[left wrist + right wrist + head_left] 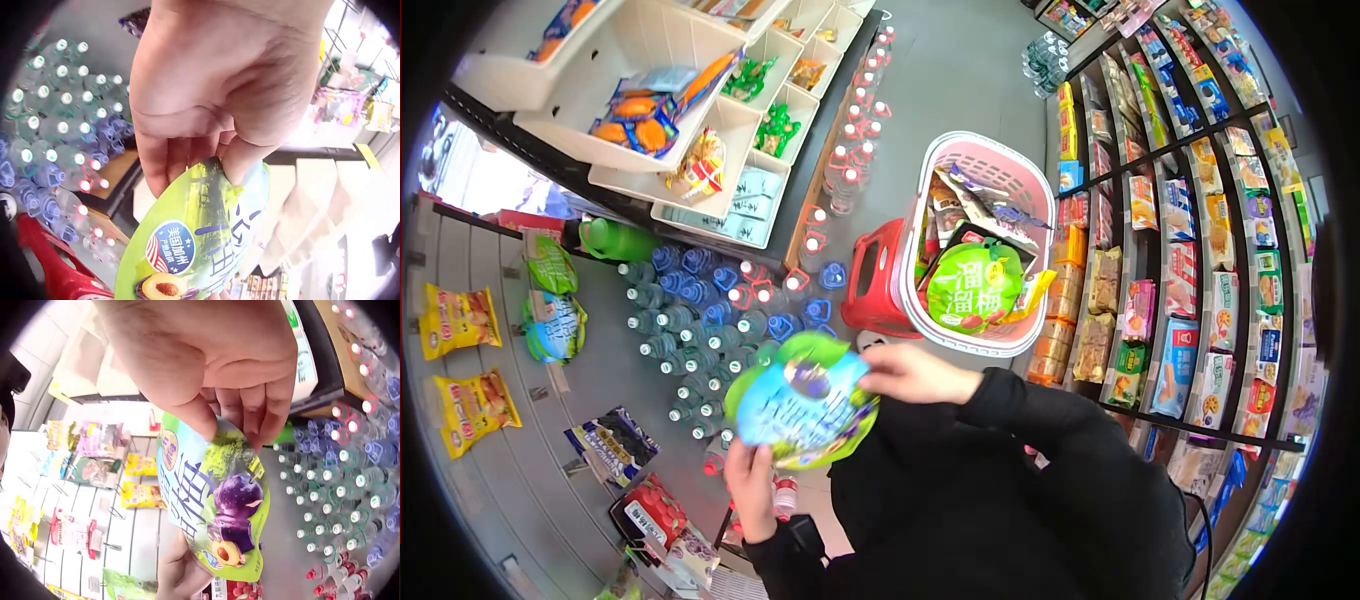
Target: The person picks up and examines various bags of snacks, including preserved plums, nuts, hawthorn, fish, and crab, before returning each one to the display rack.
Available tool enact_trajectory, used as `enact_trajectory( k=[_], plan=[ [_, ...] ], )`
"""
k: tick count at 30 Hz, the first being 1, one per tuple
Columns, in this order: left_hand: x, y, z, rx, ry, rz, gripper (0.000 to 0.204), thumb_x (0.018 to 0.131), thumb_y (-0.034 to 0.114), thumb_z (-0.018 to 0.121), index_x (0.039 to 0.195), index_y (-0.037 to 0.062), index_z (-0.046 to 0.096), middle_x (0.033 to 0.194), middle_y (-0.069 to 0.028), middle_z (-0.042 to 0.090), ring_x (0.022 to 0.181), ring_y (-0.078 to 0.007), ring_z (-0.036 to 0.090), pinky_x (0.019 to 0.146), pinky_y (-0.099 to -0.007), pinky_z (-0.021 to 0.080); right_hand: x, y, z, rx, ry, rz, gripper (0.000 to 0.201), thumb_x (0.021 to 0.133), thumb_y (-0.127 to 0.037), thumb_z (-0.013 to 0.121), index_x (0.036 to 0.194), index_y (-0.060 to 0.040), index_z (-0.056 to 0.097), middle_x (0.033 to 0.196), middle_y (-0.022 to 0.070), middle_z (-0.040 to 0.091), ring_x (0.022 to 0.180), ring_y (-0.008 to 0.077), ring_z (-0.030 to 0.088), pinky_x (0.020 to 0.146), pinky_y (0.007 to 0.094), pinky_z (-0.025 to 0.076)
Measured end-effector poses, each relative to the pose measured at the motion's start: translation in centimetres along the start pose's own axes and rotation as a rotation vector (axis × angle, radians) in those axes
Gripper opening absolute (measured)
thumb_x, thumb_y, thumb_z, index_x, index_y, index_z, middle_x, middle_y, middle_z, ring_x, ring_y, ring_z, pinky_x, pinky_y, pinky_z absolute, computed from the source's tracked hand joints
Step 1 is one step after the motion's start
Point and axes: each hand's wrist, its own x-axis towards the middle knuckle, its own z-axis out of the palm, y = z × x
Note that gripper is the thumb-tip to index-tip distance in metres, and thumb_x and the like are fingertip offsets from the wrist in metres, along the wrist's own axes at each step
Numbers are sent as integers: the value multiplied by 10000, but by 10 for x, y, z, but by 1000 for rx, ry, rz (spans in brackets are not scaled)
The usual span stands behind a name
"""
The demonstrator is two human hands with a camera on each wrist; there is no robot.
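Note:
Both hands hold a green and blue bag of prunes out in front of the body, with purple plums printed on it. My left hand pinches its lower left edge between thumb and fingers. At the opposite edge, my right hand grips the bag the same way. In the left wrist view the bag hangs below the palm, where a cut plum and a round label show.
Ahead stands a pink basket of snack bags beside a red stool. Many water bottles cover the floor to the left. White snack bins stand beyond them, hanging snack bags at far left, stocked shelves at right.

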Motion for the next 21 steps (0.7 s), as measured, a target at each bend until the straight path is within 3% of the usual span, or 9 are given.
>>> enact_trajectory(
  k=[1,3,6,10,11,13,16,19,21],
  plan=[
    [14,9,23,-17,20,-1,237,804,62,506,1016,-44,492,939,-55,541,854,-106,495,756,-247,388,-10,-5,-18,-32,85,36,193,790,-131,532,918,14,530,792,119,563,727,179,546,668,291,433],
    [50,28,73,25,-87,28,210,814,43,485,1007,-40,494,924,-56,543,830,-95,495,732,-223,386,-27,4,-59,51,241,79,190,796,-121,528,928,16,529,791,78,566,726,136,534,659,269,434],
    [111,40,159,-10,-249,35,180,815,48,491,971,-42,482,916,-73,548,869,-116,517,745,-240,407,-46,15,-131,173,504,120,203,802,-109,522,959,19,526,787,6,556,727,80,517,641,234,430],
    [188,36,280,-140,-516,56,322,753,-2,522,1058,-61,435,964,-121,551,899,-159,541,762,-256,435,-63,48,-238,188,739,287,260,804,-117,514,1023,23,505,756,1,552,600,47,499,508,194,407],
    [199,40,308,-64,-423,-66,320,743,6,531,1044,-62,447,934,-117,557,860,-159,555,695,-260,464,-65,64,-263,200,725,309,287,804,-116,511,1046,36,484,744,8,547,565,47,485,476,188,390],
    [238,22,350,-268,-531,-223,311,732,35,521,1025,-46,457,910,-113,556,757,-172,582,578,-277,492,-65,93,-308,240,671,386,350,801,-114,512,1093,62,436,722,23,538,514,54,461,435,188,367],
    [280,5,390,-262,-534,-380,307,756,23,500,1031,-87,418,947,-173,524,836,-262,578,673,-371,516,-63,120,-361,229,588,597,409,777,-95,525,1130,75,408,662,28,492,487,79,445,422,210,361],
    [317,-27,413,-71,-476,-494,246,766,53,496,976,-65,448,866,-164,535,718,-232,578,626,-365,525,-55,145,-390,188,389,738,333,799,-93,497,1096,51,453,719,26,521,538,93,483,467,200,389],
    [318,-20,414,83,-458,-483,292,772,143,514,979,-56,461,794,-139,531,592,-189,544,570,-340,525,-52,141,-393,110,398,731,330,793,-104,492,1082,54,464,763,52,535,574,109,509,487,215,416]
  ],
)
